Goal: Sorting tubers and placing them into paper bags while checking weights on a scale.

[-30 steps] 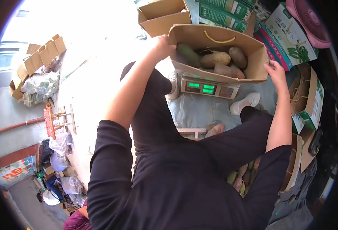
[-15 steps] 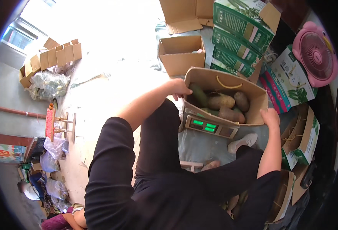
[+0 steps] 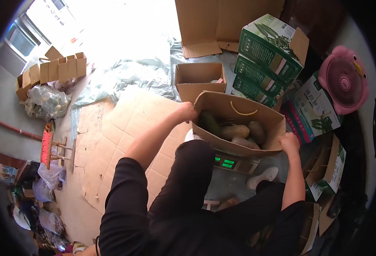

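Note:
An open-topped brown cardboard box (image 3: pixel 213 135) sits over a scale (image 3: pixel 243 165) with green lit digits, in front of my knees. Whether its bottom touches the scale is hidden. Inside lie a long dark green gourd (image 3: pixel 209 123), a tan squash (image 3: pixel 235 132) and a few brownish, rounded vegetables (image 3: pixel 256 131). A yellow cord handle (image 3: pixel 244 112) loops on the box's far wall. My left hand (image 3: pixel 186 112) is closed on the left end of the box, its fingertips partly hidden. At the right end, my right hand (image 3: pixel 289 143) grips the rim.
Beyond the box stand another open carton (image 3: pixel 200 81) and stacked green printed boxes (image 3: pixel 267 59). A pink fan (image 3: pixel 345 81) is on the right, with open cartons (image 3: pixel 324 166) below it. Flattened cardboard (image 3: pixel 132 128) covers the floor at left. A small red-topped stool (image 3: pixel 47 147) stands farther left.
The view has tilted, so the surroundings sit lower in it. The box has shifted slightly left relative to the scale and covers more of its display. Both hands keep hold of the box.

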Available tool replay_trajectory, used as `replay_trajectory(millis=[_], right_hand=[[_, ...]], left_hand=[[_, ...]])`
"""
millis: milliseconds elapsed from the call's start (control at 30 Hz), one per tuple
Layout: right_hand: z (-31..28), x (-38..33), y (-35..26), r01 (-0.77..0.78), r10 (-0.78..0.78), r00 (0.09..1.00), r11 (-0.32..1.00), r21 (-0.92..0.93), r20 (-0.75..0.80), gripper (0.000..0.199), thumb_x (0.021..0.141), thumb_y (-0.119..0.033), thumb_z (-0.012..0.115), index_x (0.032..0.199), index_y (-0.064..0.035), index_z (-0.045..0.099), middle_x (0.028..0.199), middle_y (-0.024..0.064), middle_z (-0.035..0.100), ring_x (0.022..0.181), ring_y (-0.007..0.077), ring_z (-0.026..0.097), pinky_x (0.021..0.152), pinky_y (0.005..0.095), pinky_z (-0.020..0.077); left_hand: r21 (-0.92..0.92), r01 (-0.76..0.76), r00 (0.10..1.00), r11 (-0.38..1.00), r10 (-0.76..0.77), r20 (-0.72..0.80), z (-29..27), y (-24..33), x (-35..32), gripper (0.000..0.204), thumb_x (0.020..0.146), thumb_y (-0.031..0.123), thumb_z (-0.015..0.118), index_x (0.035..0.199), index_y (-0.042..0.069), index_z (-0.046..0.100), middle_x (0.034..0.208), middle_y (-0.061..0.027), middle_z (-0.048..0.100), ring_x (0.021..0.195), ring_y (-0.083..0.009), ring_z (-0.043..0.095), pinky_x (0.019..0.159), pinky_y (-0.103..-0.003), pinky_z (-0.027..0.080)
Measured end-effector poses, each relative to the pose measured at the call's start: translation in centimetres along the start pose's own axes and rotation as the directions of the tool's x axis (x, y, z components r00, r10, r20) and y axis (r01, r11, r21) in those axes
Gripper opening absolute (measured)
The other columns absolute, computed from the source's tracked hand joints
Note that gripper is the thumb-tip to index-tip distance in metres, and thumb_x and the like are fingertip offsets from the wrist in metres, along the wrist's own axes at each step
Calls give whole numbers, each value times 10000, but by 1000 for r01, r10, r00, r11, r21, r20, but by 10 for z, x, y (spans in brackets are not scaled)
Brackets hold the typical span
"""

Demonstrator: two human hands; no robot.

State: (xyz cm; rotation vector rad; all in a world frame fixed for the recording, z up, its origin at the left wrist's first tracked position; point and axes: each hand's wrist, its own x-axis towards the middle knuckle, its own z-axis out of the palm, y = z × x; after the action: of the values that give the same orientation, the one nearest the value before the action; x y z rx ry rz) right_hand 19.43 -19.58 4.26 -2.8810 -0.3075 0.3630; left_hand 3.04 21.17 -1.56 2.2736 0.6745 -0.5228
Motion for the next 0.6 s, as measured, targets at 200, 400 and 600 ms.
replay_trajectory(millis=[200,400,600], right_hand=[[-3,-6,-83,188,-189,982,981,-50,-10,351,704,-330,575,857,-34,686,904,220,648,889,388,618,786,466,483],[29,-27,-204,451,-450,893,891,-55,26,354,694,-334,559,802,-24,693,842,222,651,834,378,636,757,457,505],[96,-93,-318,600,-574,788,797,-70,223,296,702,-215,542,892,-58,706,950,184,671,905,329,653,789,428,516]], left_hand=[[-52,115,972,992,-123,-199,-49,-47,-75,210,756,197,546,740,37,682,745,-129,679,670,-217,664,635,-368,536],[-208,146,835,967,-234,-499,-48,-165,-183,327,712,267,549,842,-7,670,768,-236,641,763,-354,642,699,-410,499],[-291,403,689,868,-497,-527,-11,-277,-304,364,697,291,552,849,-18,669,762,-259,631,768,-383,640,698,-432,487]])
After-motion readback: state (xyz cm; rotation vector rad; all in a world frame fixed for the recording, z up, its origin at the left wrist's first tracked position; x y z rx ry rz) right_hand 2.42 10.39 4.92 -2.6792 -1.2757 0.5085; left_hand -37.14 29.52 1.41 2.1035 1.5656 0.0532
